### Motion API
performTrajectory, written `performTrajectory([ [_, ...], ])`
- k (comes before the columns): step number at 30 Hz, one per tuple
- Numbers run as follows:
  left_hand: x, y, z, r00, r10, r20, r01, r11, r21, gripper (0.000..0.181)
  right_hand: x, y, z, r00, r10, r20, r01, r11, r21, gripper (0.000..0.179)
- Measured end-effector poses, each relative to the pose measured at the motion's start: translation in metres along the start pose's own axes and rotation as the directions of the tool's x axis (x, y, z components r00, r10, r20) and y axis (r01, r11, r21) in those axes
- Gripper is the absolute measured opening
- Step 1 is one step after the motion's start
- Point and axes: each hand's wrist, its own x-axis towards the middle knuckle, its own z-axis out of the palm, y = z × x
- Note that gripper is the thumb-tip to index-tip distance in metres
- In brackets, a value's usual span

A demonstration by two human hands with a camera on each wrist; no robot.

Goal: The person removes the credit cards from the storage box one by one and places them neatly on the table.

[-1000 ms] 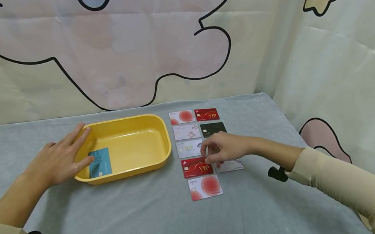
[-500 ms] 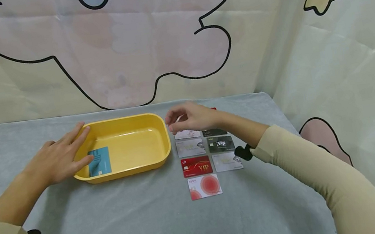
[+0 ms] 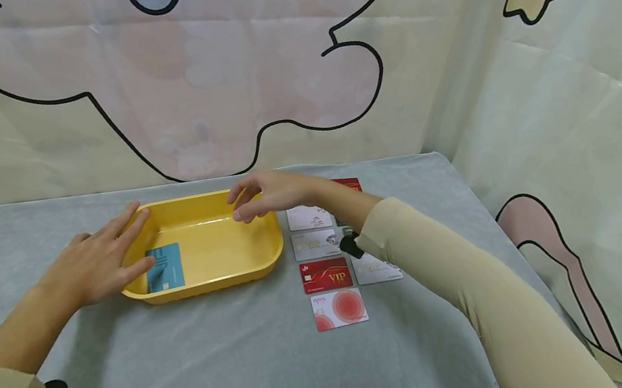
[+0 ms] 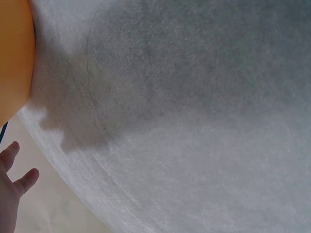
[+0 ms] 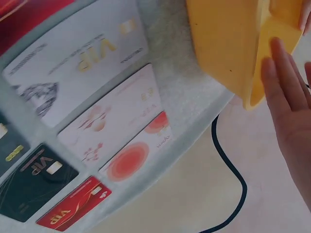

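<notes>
My left hand (image 3: 97, 267) rests on the left rim of a yellow plastic tray (image 3: 221, 282), fingers spread, the thumb near a blue card (image 3: 169, 267) that lies inside. Over the tray's back right corner hovers my right hand (image 3: 270, 194), fingers loosely bent; nothing shows between them. In the right wrist view, the fingers of that right hand (image 5: 289, 102) reach over the rim of the yellow tray (image 5: 221, 53). Part of the card layout is hidden beneath my right forearm.
Several cards lie in two columns right of the tray, including a red VIP card (image 3: 326, 275), a white card with red circles (image 3: 339, 309) and a silver card (image 3: 316, 244). The right wrist view shows a dark VIP card (image 5: 36, 187). Grey cloth (image 3: 224, 373) covers the table.
My right hand has moved left from above the card columns to over the tray. The left hand and the blue card have stayed in place.
</notes>
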Motion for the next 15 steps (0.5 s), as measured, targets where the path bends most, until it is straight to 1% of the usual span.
performTrajectory([
  [3,0.000,0.000,-0.001,1.000,0.001,0.000,-0.001,1.000,-0.003,0.088,0.009,-0.002,0.001,0.996,0.047,0.080,-0.045,0.999,-0.028,0.060],
  [6,0.000,0.001,-0.002,1.000,0.003,-0.005,-0.003,1.000,-0.005,0.087,0.017,-0.005,0.003,0.988,0.077,0.132,-0.075,0.997,-0.023,0.063],
  [9,0.000,0.002,-0.003,1.000,0.005,-0.013,-0.005,1.000,-0.008,0.087,0.023,-0.007,0.006,0.982,0.105,0.155,-0.106,0.994,-0.002,0.066],
  [15,-0.001,0.001,-0.001,1.000,0.002,-0.006,-0.002,1.000,-0.007,0.087,0.037,-0.012,0.011,0.977,0.118,0.180,-0.125,0.992,0.025,0.069],
])
